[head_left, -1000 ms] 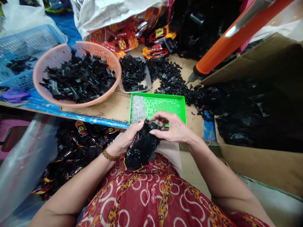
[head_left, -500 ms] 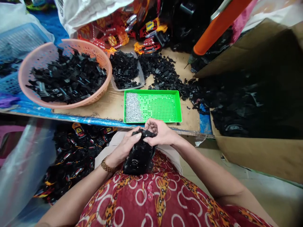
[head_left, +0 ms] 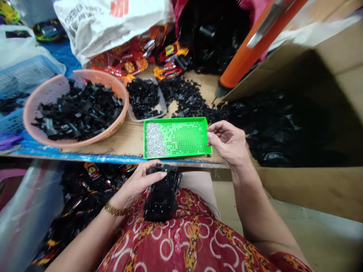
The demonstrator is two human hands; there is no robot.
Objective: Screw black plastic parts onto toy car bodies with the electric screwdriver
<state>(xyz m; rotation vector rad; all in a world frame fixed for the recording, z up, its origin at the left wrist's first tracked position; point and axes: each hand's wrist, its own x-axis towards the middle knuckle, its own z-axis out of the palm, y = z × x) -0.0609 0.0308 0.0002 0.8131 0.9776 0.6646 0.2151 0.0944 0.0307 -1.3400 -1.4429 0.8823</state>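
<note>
Black toy car chassis [head_left: 162, 192] lies underside up in the lap, gripped by left hand [head_left: 138, 184]. Right hand [head_left: 228, 141], fingers loosely curled and empty, hovers at the green tray [head_left: 181, 122] of screws [head_left: 153, 140] on the surface [head_left: 129, 138].

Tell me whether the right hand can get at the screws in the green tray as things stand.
Probably yes. The right hand hovers at the right edge of the green tray, fingers loosely curled and seemingly empty; the screws lie heaped at the open tray's left end, uncovered.
</note>
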